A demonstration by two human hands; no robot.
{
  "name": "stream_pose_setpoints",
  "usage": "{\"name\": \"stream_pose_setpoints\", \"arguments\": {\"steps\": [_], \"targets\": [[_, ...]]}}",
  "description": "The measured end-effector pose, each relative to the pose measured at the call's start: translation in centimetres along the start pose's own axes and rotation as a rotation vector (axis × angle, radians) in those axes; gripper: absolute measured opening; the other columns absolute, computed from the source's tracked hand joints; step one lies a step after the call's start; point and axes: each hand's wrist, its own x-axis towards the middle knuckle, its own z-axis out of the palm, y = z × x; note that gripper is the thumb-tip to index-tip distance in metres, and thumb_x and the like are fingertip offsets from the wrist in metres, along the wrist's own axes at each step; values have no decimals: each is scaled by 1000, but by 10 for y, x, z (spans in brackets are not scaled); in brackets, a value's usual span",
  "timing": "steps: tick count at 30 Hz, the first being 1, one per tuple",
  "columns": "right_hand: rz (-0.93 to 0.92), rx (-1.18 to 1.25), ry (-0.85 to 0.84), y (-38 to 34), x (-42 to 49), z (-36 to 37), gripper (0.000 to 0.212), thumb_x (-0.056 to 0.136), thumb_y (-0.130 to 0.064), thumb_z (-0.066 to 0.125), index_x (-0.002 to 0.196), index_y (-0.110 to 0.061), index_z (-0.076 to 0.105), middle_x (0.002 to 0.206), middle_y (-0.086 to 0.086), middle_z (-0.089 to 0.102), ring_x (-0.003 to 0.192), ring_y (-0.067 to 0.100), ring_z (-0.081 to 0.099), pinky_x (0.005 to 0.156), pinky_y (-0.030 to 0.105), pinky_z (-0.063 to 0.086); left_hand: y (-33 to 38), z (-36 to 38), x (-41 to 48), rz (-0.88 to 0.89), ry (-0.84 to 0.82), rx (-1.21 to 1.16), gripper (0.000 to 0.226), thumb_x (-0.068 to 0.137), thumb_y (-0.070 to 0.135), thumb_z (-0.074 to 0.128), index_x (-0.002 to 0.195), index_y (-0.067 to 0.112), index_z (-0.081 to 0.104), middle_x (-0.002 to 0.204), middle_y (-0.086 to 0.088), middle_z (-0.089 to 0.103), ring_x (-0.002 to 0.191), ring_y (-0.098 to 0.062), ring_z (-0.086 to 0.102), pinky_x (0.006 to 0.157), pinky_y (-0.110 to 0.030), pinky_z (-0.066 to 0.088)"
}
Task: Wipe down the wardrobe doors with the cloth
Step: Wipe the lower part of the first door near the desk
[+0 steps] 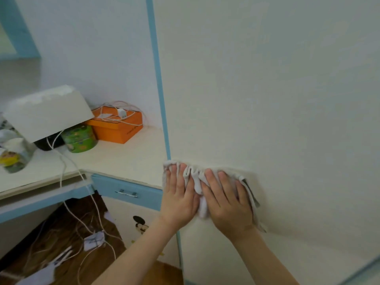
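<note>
Both hands flat on the cloth [195,179], pressing it against the white wardrobe door [277,99]. Left hand [177,199] with fingers straight and close together, tips near the cloth's top edge; right hand [227,202] with fingers a bit spread, palm down over the cloth's right half. No gripping, just flat palms pinning the fabric to the door. Cloth bunched up into folds between the two hands, long axis running roughly sideways across the door, left end just beside the blue edge strip [159,79] of the door, right end hanging down past the right hand.

Left of the door: a white countertop [127,155] with an orange box [118,128] topped by a charger and white cables [121,115], a green tin [79,138] further left, and a white board [49,112] leaning over the tin. Below the countertop, a blue drawer [127,191] with a metal handle, just beside the left hand. Nothing sitting between hands and door except the cloth.
</note>
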Motion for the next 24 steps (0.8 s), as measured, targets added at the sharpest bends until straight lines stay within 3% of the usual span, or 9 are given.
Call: {"name": "stream_pose_setpoints", "arguments": {"steps": [6,9,10,13,16,20,24], "targets": [[-69,-4,-107,-27,-40,13,50,92,-17,34,141,-11,38,149,2,34,140,23,24,118,40,8,12,12,-55,-2,-176,61,59,101,27,25,147,-4,4,153,-29,-14,142,-45,-10,116,-56,0],[-34,26,-168,-35,-52,16,45,97,-14,22,139,-10,39,148,2,38,139,23,22,119,39,8,21,10,-68,-29,-263,88,55,101,23,23,140,-16,23,147,-39,9,141,-46,-9,116,-56,0],[-25,36,-184,-37,-54,15,46,98,-14,22,141,-9,36,149,2,36,140,23,21,119,39,9,24,8,-68,-27,-279,92,54,102,22,19,140,-16,22,147,-40,10,141,-47,-9,116,-56,0],[-29,57,-230,-35,-56,7,52,95,-16,31,147,-10,27,155,2,23,144,21,17,119,37,7,32,0,-67,-67,-336,109,56,102,25,11,145,-12,8,151,-35,-11,141,-47,-9,117,-52,-5],[-4,73,-246,-18,-60,-10,53,93,-22,43,145,-15,34,159,1,16,146,18,16,119,36,7,47,-8,-64,-110,-423,83,62,101,33,14,137,-13,33,150,-36,6,142,-46,-1,116,-52,3],[149,3,-160,42,-55,-42,55,97,-32,39,148,-19,28,158,0,15,146,20,14,118,39,9,86,-14,-11,-3,-337,28,61,95,42,29,142,3,26,154,-22,5,143,-39,4,116,-46,1],[284,-110,-86,119,-48,-73,57,97,-39,35,150,-20,25,160,4,8,147,24,8,118,44,6,130,-8,66,-8,-158,-31,67,92,45,35,149,15,15,157,-17,-16,143,-38,-12,117,-47,-8]]}}
